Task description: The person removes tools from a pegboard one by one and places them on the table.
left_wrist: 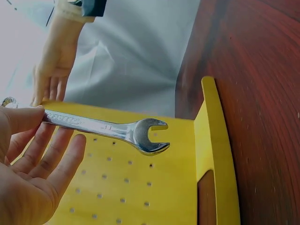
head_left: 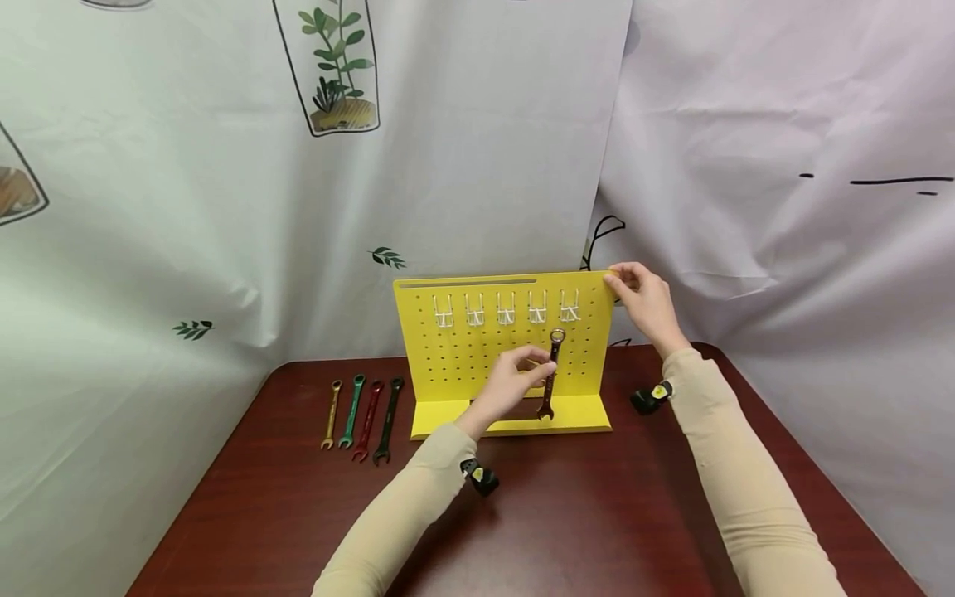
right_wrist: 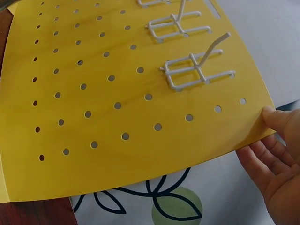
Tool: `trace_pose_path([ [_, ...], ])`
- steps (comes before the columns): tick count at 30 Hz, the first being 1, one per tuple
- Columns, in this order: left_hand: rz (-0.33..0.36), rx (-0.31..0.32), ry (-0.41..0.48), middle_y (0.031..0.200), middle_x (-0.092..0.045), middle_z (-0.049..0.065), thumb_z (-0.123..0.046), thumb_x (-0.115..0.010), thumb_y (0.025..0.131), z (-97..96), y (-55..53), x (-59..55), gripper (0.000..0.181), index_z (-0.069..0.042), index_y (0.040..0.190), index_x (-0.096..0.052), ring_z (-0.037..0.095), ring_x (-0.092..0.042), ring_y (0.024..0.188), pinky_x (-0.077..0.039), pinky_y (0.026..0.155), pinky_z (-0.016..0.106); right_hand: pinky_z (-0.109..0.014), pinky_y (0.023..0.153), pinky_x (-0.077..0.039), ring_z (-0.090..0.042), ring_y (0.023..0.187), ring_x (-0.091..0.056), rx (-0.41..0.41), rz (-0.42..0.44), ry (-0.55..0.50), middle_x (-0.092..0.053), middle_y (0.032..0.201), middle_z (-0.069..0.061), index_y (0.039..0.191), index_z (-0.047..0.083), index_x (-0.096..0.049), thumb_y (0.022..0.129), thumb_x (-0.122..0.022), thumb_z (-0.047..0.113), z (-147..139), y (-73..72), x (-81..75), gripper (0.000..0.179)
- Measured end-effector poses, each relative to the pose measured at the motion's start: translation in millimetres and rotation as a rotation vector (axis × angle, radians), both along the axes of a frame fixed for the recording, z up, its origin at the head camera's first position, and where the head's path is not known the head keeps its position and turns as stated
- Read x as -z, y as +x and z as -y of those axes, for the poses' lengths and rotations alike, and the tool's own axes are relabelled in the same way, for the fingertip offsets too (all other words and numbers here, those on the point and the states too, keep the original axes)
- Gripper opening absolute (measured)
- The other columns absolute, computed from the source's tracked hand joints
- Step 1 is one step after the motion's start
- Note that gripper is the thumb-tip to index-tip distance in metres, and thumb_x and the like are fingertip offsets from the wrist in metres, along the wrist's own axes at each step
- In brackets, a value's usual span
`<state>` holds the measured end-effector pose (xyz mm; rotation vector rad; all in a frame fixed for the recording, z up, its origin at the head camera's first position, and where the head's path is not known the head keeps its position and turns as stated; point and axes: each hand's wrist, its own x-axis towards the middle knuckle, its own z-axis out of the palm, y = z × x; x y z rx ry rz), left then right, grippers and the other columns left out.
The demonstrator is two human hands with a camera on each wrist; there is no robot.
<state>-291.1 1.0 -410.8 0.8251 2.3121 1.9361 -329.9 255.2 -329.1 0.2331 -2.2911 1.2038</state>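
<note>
Pinched between the thumb and fingers of my left hand is a shiny silver combination wrench. In the head view it hangs nearly upright, ring end up and open end down, in front of the yellow pegboard. My right hand grips the board's upper right corner, thumb on the front face and fingers behind it. A row of several white hooks runs along the upper part of the board, and the rightmost hook shows close up in the right wrist view, with nothing hanging on it.
Left of the board, several wrenches lie side by side on the dark red table: a gold one, a green one, a red one and a black one. A patterned white curtain hangs behind.
</note>
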Motion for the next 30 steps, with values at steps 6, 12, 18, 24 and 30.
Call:
trace_pose_path([
  [6,0.014,-0.043,0.029,0.108,-0.069,0.012,-0.020,-0.071,0.097,21.3,-1.3,-0.3,0.025,-0.001,0.113,-0.071,0.019,-0.068,0.092,-0.060,0.080,0.034,-0.027,0.074,-0.045,-0.025,0.099,-0.061,0.010,0.001,0.005,-0.066,0.110,-0.015,0.126,0.005,-0.065,0.101,-0.060,0.040,-0.1,-0.3,-0.2,0.043],
  [12,0.019,-0.097,0.036,0.105,-0.069,0.011,-0.022,-0.072,0.096,41.9,-2.2,-0.2,0.026,-0.002,0.112,-0.071,0.019,-0.068,0.091,-0.060,0.080,0.035,-0.025,0.072,-0.046,-0.024,0.098,-0.061,0.004,0.003,0.006,-0.066,0.110,-0.015,0.126,0.006,-0.064,0.101,-0.060,0.041,0.3,-0.6,0.1,0.044],
  [18,0.026,-0.122,0.054,0.107,-0.068,0.010,-0.023,-0.073,0.095,64.2,-2.8,0.6,0.025,-0.004,0.111,-0.072,0.021,-0.068,0.093,-0.060,0.082,0.035,-0.025,0.071,-0.046,-0.023,0.097,-0.060,-0.001,0.009,0.004,-0.065,0.109,-0.014,0.126,0.006,-0.064,0.101,-0.059,0.043,0.2,-0.9,0.7,0.045],
  [24,0.015,-0.161,0.065,0.109,-0.067,0.010,-0.026,-0.073,0.095,85.2,-2.1,-2.1,0.027,-0.004,0.111,-0.072,0.024,-0.067,0.095,-0.059,0.083,0.037,-0.025,0.072,-0.045,-0.022,0.098,-0.059,0.002,0.004,0.006,-0.065,0.110,-0.014,0.126,0.006,-0.064,0.101,-0.058,0.043,0.6,0.1,-0.5,0.045],
  [30,0.027,-0.210,0.072,0.110,-0.066,0.012,-0.028,-0.073,0.095,107.1,-1.4,-4.1,0.030,-0.003,0.111,-0.071,0.025,-0.067,0.095,-0.059,0.083,0.038,-0.026,0.074,-0.046,-0.025,0.100,-0.060,-0.001,0.016,0.013,-0.065,0.111,-0.015,0.128,0.005,-0.063,0.102,-0.057,0.043,0.0,2.0,-0.1,0.047],
])
